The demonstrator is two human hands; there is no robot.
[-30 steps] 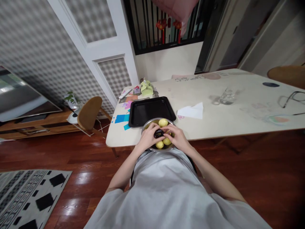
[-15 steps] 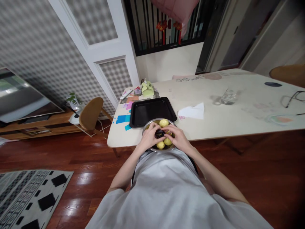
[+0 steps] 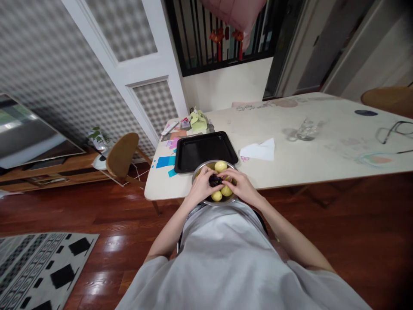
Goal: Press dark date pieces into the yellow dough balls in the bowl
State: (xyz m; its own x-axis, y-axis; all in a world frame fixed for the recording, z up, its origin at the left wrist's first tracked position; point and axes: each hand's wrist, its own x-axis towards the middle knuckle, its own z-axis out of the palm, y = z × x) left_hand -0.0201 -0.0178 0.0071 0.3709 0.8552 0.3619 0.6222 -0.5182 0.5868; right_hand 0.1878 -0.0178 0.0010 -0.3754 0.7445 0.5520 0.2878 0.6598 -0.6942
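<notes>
A steel bowl [image 3: 222, 204] with several yellow lemon-like or peeled potato-like pieces [image 3: 221, 166] sits at the table's near edge, against my body. Over it, my left hand [image 3: 204, 184] curls its fingers and thumb around a small black object [image 3: 214, 181]. From the other side my right hand [image 3: 238, 182] pinches the same black object with its fingertips. The exact kind of the black object is hidden by my fingers. Just beyond the bowl lies a black rectangular baking tray [image 3: 206, 150].
On the white table [image 3: 258, 176] lie a crumpled white paper [image 3: 258, 150], a drinking glass [image 3: 306, 130], a pair of glasses [image 3: 396, 129] and a yellow-green box [image 3: 198, 120]. A wooden chair [image 3: 122, 157] stands to the left.
The whole view shifts slightly to the left. Both hands keep hold of the black object over the bowl, with only small finger movement.
</notes>
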